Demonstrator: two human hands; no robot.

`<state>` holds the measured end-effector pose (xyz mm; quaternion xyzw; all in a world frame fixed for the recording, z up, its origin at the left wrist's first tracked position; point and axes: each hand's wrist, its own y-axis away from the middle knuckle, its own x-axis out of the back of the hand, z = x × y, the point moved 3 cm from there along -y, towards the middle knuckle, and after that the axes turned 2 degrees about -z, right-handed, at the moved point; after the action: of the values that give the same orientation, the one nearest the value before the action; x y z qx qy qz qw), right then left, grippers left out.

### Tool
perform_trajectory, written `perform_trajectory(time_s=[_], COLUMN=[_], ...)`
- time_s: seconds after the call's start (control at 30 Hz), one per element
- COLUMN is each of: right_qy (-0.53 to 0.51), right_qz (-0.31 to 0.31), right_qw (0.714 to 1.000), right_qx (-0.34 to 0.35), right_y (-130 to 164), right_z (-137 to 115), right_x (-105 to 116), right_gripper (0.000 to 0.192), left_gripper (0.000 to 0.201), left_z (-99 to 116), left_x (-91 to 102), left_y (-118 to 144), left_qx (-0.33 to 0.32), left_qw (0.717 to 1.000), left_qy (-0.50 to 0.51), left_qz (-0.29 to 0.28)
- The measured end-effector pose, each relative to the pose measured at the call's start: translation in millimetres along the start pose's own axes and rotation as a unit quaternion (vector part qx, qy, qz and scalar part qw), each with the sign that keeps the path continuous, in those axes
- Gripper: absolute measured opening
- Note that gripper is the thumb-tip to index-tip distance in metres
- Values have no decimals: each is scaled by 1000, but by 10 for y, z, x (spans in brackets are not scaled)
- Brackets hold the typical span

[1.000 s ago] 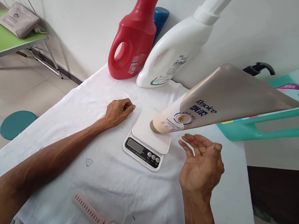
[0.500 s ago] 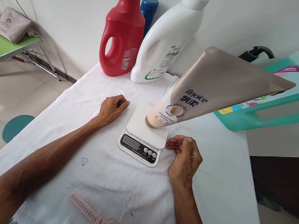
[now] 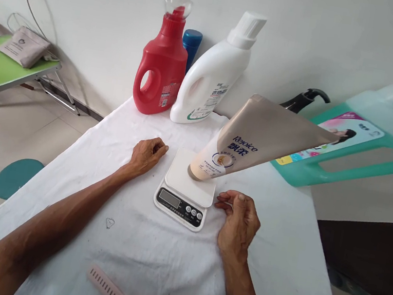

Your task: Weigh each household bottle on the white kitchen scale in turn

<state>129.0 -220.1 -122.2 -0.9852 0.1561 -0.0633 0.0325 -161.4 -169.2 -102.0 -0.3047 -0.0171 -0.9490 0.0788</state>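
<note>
A white kitchen scale (image 3: 172, 186) with a dark control strip rests on the cloth; its display looks blank. On its platform stands a beige Rejoice tube (image 3: 243, 142), cap down, touching nothing but the platform. Left of the scale, my left hand (image 3: 147, 154) lies on the cloth with its fingers curled in, holding nothing I can see. My right hand (image 3: 240, 220) rests on its side just right of the scale, its fingers loosely bent and slightly apart, with nothing in them. Neither hand touches the tube.
Along the wall stand a red jug (image 3: 162, 68), a blue bottle (image 3: 191, 45), a white detergent bottle (image 3: 213, 73) and a green jug (image 3: 352, 146). A black pump head (image 3: 305, 99) shows behind the tube. A pink watch (image 3: 115, 293) lies at the near edge. A teal stool (image 3: 18, 177) stands left.
The view has tilted up slightly, so things sit lower in the picture. Both hands, the scale and the tube keep their places.
</note>
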Motion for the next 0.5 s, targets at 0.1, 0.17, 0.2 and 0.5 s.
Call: perform_trajectory(time_s=[0.1, 0.17, 0.2, 0.5], right_qy=[-26, -29, -27, 53], right_qz=[4, -29, -53, -180], right_qw=[999, 997, 995, 982], right_qx=[33, 64, 78, 22], right_y=[-29, -83, -118, -332], right_z=[-158, -342, -444, -787], right_x=[35, 10, -24, -592], right_gripper=[42, 47, 58, 56], left_gripper=[27, 27, 28, 35], left_z=[-4, -2, 1, 0], left_x=[-3, 1, 6, 43], left_y=[-1, 0, 1, -5], left_qx=[-1, 0, 1, 0], left_qw=[1000, 1000, 1000, 1000], left_qy=[2, -4, -8, -14], left_qz=[0, 0, 0, -7])
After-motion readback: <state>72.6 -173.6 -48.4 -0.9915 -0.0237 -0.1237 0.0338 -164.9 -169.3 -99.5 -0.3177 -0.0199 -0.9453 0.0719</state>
